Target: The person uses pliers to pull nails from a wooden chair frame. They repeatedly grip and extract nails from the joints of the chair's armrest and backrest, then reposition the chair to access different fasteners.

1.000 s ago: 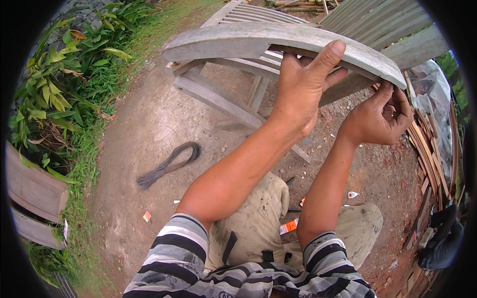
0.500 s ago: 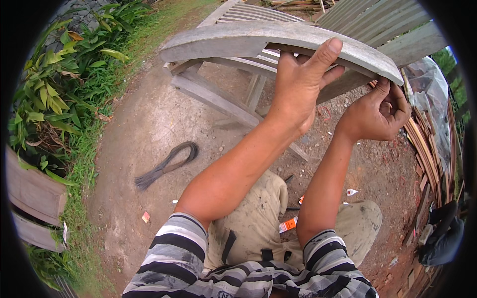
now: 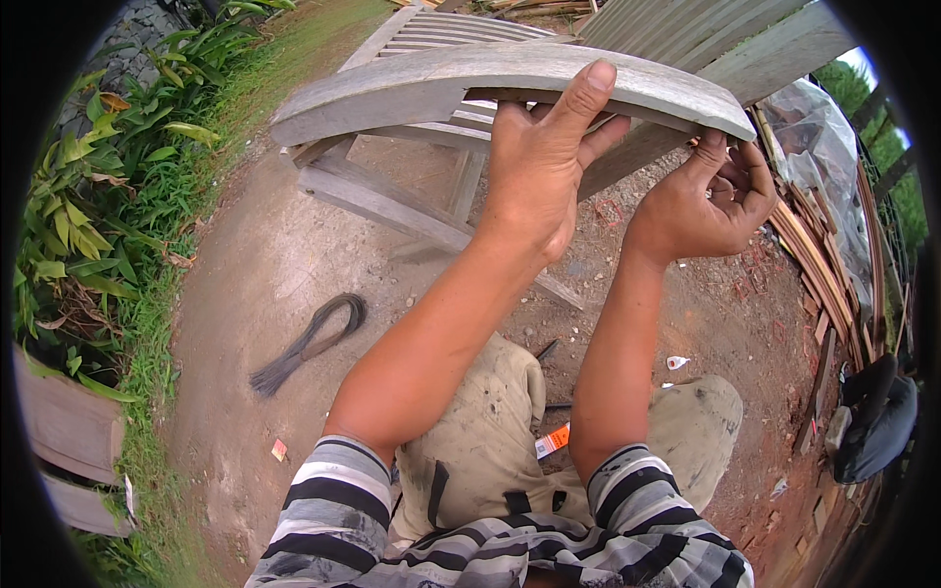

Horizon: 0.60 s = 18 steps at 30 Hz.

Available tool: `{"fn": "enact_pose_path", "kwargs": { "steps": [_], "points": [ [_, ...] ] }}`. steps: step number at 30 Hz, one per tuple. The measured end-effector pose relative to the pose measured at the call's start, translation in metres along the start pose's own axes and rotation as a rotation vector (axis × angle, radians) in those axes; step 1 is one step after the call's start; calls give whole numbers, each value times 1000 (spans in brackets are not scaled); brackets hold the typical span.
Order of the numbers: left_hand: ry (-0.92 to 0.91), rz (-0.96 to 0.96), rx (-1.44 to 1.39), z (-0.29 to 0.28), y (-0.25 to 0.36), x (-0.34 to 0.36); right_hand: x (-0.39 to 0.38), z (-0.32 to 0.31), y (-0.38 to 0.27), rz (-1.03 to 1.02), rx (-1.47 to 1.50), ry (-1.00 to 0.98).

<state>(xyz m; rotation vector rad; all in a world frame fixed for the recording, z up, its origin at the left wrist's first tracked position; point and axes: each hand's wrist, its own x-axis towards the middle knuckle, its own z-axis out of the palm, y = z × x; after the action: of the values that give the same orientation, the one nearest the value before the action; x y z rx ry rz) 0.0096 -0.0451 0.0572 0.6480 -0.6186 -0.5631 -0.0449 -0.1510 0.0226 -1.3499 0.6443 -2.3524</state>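
Note:
A weathered grey wooden chair stands before me, its curved armrest (image 3: 392,93) running across the upper middle. My left hand (image 3: 537,191) is closed around the armrest near its middle; the thumb lies up over the near side, and the other fingers reach underneath. A thin brown edge of wood (image 3: 637,118) shows along the underside between my hands; whether it is a separate strip I cannot tell. Below the armrest's right end, my right hand (image 3: 691,211) is closed in a pinch, thumb and forefinger touching the underside. What the fingertips hold is hidden.
A looped bundle of dark wire (image 3: 319,338) lies on the dirt at left. An orange-and-white packet (image 3: 552,441) and a small white bottle (image 3: 676,363) are near my knees. Wooden strips (image 3: 809,250) and clear plastic sheeting (image 3: 818,137) are piled at right; leafy plants (image 3: 83,216) border the left.
The whole scene has shifted slightly left and up in the view. Both hands keep the same places on the armrest, with almost the same grip.

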Motion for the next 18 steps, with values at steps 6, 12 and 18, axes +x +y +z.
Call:
{"fn": "enact_pose_path", "kwargs": {
  "steps": [6,12,18],
  "points": [
    [17,30,9,1,-4,3,5,3,2,-62,-63,5],
    [12,58,52,2,-2,3,3,5,-1,-111,-82,48],
    [22,80,88,5,0,2,-2,1,1,9,12,41]
  ]
}}
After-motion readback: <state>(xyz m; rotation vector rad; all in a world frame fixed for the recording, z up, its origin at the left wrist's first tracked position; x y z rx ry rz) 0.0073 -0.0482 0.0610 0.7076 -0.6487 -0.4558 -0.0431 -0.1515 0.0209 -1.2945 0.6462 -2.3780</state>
